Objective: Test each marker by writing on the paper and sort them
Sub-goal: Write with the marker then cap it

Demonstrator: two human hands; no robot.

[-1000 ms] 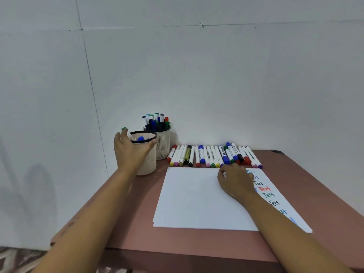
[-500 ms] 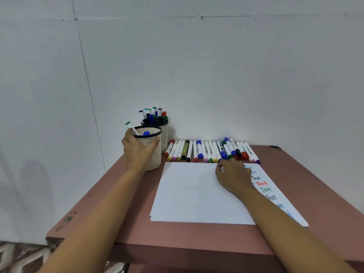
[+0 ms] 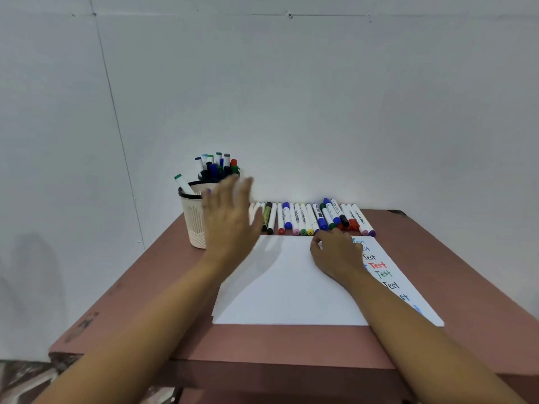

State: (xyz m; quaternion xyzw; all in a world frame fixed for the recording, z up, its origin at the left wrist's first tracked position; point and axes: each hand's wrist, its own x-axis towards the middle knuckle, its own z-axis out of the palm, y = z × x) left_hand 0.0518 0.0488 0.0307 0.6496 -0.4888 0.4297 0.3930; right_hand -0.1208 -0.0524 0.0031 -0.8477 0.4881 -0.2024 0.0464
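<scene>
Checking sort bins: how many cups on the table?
2. One white cup at the table's far-left corner, holding a green-capped marker; a second cup, full of markers, right behind it, partly hidden by the left hand.

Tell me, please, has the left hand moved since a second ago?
Yes: the left hand has let go of the near cup and swung right, toward the marker row, fingers spread.

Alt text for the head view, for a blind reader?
A person's left hand, fingers spread, hovers by a white mesh cup and a row of capped markers at the far edge of a brown table. The right hand rests on paper beside handwritten "Test" lines.
</scene>
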